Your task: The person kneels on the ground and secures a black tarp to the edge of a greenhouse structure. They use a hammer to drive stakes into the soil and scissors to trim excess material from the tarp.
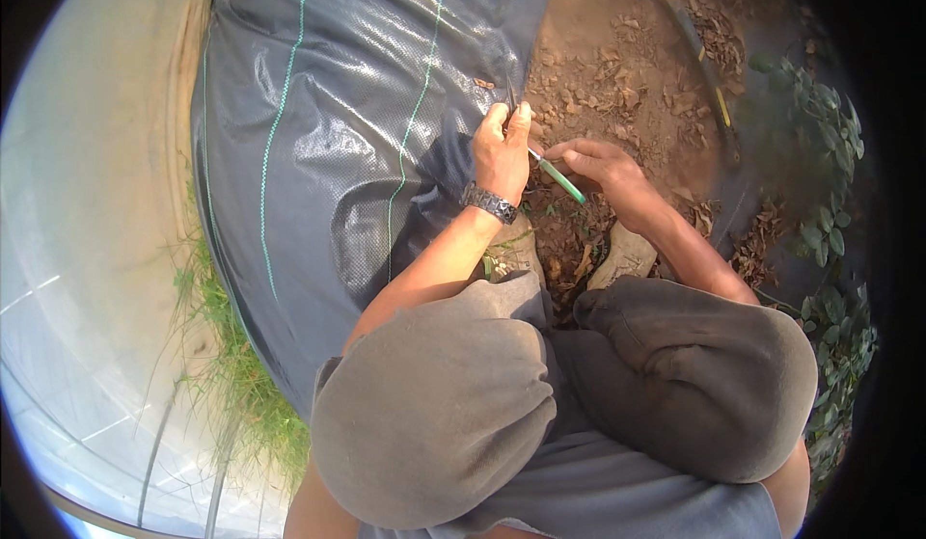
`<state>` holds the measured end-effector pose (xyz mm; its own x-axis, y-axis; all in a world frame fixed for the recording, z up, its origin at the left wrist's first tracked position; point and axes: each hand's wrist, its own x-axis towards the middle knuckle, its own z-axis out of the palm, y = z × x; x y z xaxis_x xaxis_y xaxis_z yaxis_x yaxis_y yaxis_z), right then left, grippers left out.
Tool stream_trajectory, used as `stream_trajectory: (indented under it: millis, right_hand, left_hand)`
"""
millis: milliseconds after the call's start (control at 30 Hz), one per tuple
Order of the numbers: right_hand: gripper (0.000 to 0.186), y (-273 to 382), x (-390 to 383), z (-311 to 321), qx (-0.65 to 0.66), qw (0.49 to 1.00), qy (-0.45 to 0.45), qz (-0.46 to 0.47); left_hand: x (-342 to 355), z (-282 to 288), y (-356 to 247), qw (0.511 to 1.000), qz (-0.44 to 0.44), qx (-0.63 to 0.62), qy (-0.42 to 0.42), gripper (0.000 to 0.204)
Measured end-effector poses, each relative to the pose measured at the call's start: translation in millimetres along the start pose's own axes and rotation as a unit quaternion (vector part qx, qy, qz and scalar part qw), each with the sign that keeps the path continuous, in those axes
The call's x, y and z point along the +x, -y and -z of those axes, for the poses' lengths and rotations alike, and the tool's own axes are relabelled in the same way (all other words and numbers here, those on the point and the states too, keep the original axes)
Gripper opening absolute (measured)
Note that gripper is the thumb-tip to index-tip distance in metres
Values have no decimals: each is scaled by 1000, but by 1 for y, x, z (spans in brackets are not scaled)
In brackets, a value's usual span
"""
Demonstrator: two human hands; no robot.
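Observation:
My left hand (501, 158), with a dark metal-link watch (489, 202) on its wrist, is closed at the right edge of a black woven ground cover sheet (338, 115). In it is a slim tool with a green handle (562, 181), which slants down to the right. A thin dark point shows beyond the thumb; whether it belongs to the same tool I cannot tell. Just right of the handle is my right hand (612, 175), its fingers loosely bent toward the left hand, with no object visible in them. Its fingertips lie close to the sheet's edge.
Bare soil with dry leaves (617, 76) borders the sheet. A long dark tool with a yellow mark (709, 76) lies on it at the upper right. Leafy plants (830, 221) stand at the right rim. Grass (241, 346) and pale plastic sheeting (96, 202) run along the left.

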<state>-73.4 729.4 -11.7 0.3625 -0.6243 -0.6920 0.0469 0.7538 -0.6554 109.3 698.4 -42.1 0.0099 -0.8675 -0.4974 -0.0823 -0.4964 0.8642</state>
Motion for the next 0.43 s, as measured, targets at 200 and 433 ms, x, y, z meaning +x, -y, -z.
stream_trajectory:
  millis: [200,433]
  right_hand:
    - [76,-7,4,-20,-155,982,-83,65]
    - [84,-6,8,-20,-285,952,-105,37]
  left_hand:
    - [0,-2,7,995,-32,92,-21,28]
    - [2,-2,31,992,-23,110,-62,35]
